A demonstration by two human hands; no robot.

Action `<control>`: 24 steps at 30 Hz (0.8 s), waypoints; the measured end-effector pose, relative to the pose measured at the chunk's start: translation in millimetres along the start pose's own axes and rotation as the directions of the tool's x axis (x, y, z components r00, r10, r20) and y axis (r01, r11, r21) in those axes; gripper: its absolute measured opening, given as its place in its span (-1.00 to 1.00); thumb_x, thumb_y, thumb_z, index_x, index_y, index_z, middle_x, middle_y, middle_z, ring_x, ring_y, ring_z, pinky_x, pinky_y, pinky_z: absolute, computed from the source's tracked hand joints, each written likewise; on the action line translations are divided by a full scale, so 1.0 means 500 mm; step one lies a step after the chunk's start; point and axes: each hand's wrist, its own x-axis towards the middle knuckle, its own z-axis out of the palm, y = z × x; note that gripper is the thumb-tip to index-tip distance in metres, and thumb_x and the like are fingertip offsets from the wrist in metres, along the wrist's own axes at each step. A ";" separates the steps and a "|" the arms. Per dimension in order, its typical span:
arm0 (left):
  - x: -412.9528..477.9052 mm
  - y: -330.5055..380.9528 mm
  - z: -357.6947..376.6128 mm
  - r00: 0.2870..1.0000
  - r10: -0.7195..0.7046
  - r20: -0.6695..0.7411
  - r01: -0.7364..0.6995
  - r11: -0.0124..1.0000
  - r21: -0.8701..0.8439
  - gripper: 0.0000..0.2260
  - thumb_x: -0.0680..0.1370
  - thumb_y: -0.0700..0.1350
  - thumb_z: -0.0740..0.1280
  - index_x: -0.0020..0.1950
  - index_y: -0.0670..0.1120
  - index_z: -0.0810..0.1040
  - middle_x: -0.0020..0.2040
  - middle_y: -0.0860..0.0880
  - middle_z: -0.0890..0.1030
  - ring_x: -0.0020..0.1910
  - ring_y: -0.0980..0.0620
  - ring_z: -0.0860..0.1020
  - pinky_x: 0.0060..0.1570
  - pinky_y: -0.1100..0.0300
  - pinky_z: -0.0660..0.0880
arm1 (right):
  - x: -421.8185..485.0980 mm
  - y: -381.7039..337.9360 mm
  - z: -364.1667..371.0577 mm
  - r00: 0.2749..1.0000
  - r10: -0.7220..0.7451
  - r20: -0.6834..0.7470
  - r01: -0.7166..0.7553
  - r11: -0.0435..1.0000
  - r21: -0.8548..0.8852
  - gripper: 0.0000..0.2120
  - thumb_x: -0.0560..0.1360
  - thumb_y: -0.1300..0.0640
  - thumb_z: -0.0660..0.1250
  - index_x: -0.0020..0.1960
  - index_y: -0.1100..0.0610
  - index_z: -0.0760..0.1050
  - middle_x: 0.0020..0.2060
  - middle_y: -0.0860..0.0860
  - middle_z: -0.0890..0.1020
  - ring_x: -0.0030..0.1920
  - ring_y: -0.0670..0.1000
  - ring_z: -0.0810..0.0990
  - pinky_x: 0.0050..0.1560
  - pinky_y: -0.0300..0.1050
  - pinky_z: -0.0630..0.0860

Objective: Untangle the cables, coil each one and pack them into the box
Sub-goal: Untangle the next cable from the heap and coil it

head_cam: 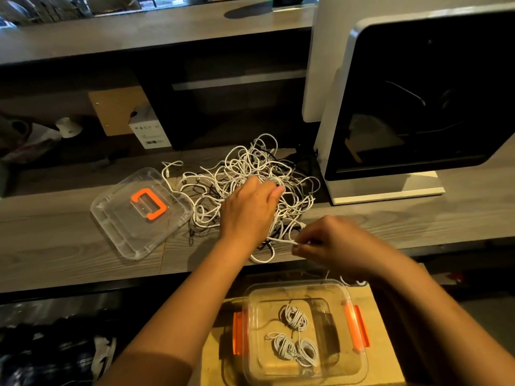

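A tangled pile of white and black cables (245, 168) lies on the wooden counter. My left hand (250, 210) reaches into the pile and its fingers curl round white strands near the middle. My right hand (331, 243) is at the pile's near right edge and pinches the end of a white cable (281, 240). Below the counter edge stands the clear box (356, 355) with orange latches, on a wooden surface. Three coiled white cables (295, 338) lie inside it.
The box's clear lid (117, 215) with an orange handle lies on the counter left of the pile. A large white machine (418, 107) with a dark window stands at the right. A small white carton (150, 132) sits at the back.
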 end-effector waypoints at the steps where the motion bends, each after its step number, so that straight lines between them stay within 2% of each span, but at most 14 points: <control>1: -0.004 -0.008 -0.002 0.995 -0.027 0.096 0.030 0.999 -0.021 -0.60 0.61 0.15 0.02 0.10 -0.03 0.56 -0.05 0.02 0.50 -0.11 0.02 0.49 -0.20 0.18 0.37 | -0.005 0.006 -0.014 1.000 0.022 -0.005 -0.022 0.999 -0.025 -0.84 0.54 0.02 0.29 0.03 0.02 0.61 -0.17 -0.08 0.61 -0.20 -0.16 0.52 -0.14 -0.22 0.45; 3: -0.010 -0.015 -0.005 0.969 -0.022 0.245 0.038 0.997 -0.062 -0.55 0.58 0.22 0.01 0.21 0.00 0.53 0.12 0.02 0.54 0.07 0.02 0.49 -0.02 0.17 0.40 | -0.011 0.016 -0.027 0.998 0.056 -0.025 -0.057 0.997 -0.056 -0.84 0.53 0.02 0.31 0.03 0.01 0.61 -0.11 -0.07 0.63 -0.14 -0.13 0.54 -0.08 -0.17 0.50; 5: -0.021 -0.007 -0.010 0.924 0.035 0.381 -0.004 0.997 -0.081 -0.48 0.50 0.32 0.05 0.27 0.06 0.48 0.24 0.05 0.50 0.19 0.05 0.45 0.03 0.20 0.31 | -0.012 0.026 -0.037 0.993 0.070 -0.091 -0.076 0.995 -0.065 -0.88 0.50 0.00 0.33 -0.05 0.00 0.62 -0.21 -0.09 0.62 -0.23 -0.16 0.52 -0.22 -0.25 0.46; 7: -0.036 0.002 -0.012 0.871 0.042 0.490 0.003 0.996 -0.089 -0.44 0.40 0.37 0.22 0.30 0.12 0.44 0.27 0.08 0.48 0.20 0.05 0.44 0.04 0.20 0.31 | -0.013 0.036 -0.046 0.976 0.097 -0.193 -0.101 0.995 -0.009 -0.90 0.45 -0.03 0.38 -0.21 -0.04 0.58 -0.35 -0.08 0.58 -0.36 -0.17 0.48 -0.36 -0.30 0.39; 9: -0.045 0.004 -0.009 0.839 0.033 0.543 -0.001 0.998 -0.061 -0.56 0.42 0.18 0.38 0.28 0.15 0.45 0.13 0.06 0.55 0.02 0.06 0.51 -0.05 0.21 0.43 | -0.012 0.047 -0.053 0.971 0.126 -0.201 -0.113 0.991 0.077 -0.87 0.42 -0.03 0.39 -0.25 0.00 0.56 -0.35 -0.03 0.59 -0.33 -0.10 0.54 -0.33 -0.21 0.51; 11: -0.043 0.003 -0.006 0.814 0.014 0.581 0.043 0.996 -0.084 -0.65 0.49 -0.11 0.33 0.25 0.14 0.48 -0.14 0.06 0.55 -0.25 0.10 0.51 -0.30 0.24 0.42 | -0.013 0.058 -0.055 0.981 0.136 -0.140 -0.103 0.970 0.222 -0.90 0.46 0.04 0.36 -0.20 0.05 0.56 -0.31 0.05 0.58 -0.33 -0.03 0.55 -0.39 -0.25 0.52; 12: -0.043 0.003 -0.005 0.795 0.001 0.607 0.126 0.978 -0.167 -0.64 0.52 -0.18 0.28 0.26 0.13 0.49 -0.18 0.06 0.54 -0.31 0.09 0.51 -0.36 0.26 0.40 | -0.014 0.065 -0.054 0.982 0.136 -0.133 -0.094 0.955 0.281 -0.91 0.48 0.08 0.33 -0.18 0.06 0.56 -0.30 0.09 0.56 -0.36 -0.03 0.50 -0.44 -0.29 0.47; 14: -0.045 0.004 -0.005 0.759 0.030 0.651 0.348 0.825 -0.445 -0.65 0.57 -0.21 0.25 0.30 0.11 0.45 0.00 -0.04 0.60 -0.11 -0.02 0.60 -0.19 0.24 0.50 | -0.014 0.082 -0.049 0.972 0.159 -0.174 -0.080 0.917 0.390 -0.90 0.50 0.12 0.31 -0.15 0.09 0.57 -0.31 0.13 0.52 -0.40 -0.02 0.40 -0.48 -0.28 0.36; 15: -0.046 0.007 -0.009 0.761 0.065 0.646 0.430 0.695 -0.576 -0.65 0.57 -0.23 0.24 0.30 0.09 0.42 0.12 -0.08 0.59 0.07 -0.05 0.58 0.00 0.21 0.51 | -0.011 0.089 -0.041 0.962 0.181 -0.203 -0.072 0.889 0.453 -0.89 0.50 0.12 0.31 -0.15 0.11 0.58 -0.33 0.12 0.50 -0.41 -0.02 0.37 -0.49 -0.24 0.32; 17: -0.050 0.020 -0.022 0.812 0.125 0.570 0.451 0.485 -0.749 -0.67 0.56 -0.23 0.24 0.31 0.01 0.41 0.26 -0.10 0.53 0.26 -0.02 0.48 0.24 0.16 0.41 | -0.004 0.093 -0.016 0.944 0.212 -0.253 -0.056 0.858 0.510 -0.83 0.52 0.08 0.28 -0.18 0.12 0.57 -0.39 0.06 0.47 -0.45 -0.06 0.35 -0.50 -0.27 0.29; 19: -0.052 0.047 -0.030 0.882 0.109 0.459 0.411 0.303 -0.860 -0.73 0.58 -0.19 0.19 0.27 -0.03 0.46 0.26 -0.06 0.54 0.29 0.05 0.45 0.29 0.15 0.35 | 0.004 0.079 0.024 0.941 0.217 -0.258 -0.054 0.852 0.521 -0.74 0.56 0.03 0.22 -0.22 0.12 0.54 -0.45 0.02 0.42 -0.50 -0.10 0.32 -0.52 -0.33 0.25; 21: -0.047 0.078 -0.033 0.917 0.014 0.398 0.394 0.117 -0.912 -0.78 0.61 -0.20 0.14 0.15 0.00 0.49 0.08 -0.04 0.60 0.12 0.10 0.55 0.17 0.09 0.44 | 0.008 0.051 0.066 0.957 0.224 -0.187 -0.079 0.817 0.571 -0.64 0.59 -0.02 0.14 -0.21 0.17 0.54 -0.46 0.02 0.40 -0.52 -0.10 0.30 -0.54 -0.31 0.24; 22: -0.044 0.091 -0.030 0.928 -0.051 0.368 0.372 0.104 -0.923 -0.79 0.62 -0.23 0.12 0.09 0.01 0.49 -0.06 -0.02 0.59 -0.04 0.16 0.57 0.06 0.10 0.50 | 0.008 0.035 0.083 0.966 0.218 -0.138 -0.098 0.806 0.583 -0.61 0.60 -0.04 0.11 -0.19 0.19 0.54 -0.44 0.05 0.41 -0.51 -0.09 0.32 -0.52 -0.28 0.28; 24: -0.035 0.100 -0.015 0.959 -0.188 0.211 0.262 0.311 -0.914 -0.79 0.61 -0.23 0.16 -0.01 0.06 0.50 -0.24 0.05 0.49 -0.29 0.27 0.47 -0.20 0.27 0.51 | 0.009 0.007 0.105 0.986 0.157 -0.062 -0.093 0.814 0.574 -0.63 0.62 0.00 0.11 -0.14 0.21 0.54 -0.39 0.16 0.46 -0.43 0.01 0.41 -0.43 -0.05 0.44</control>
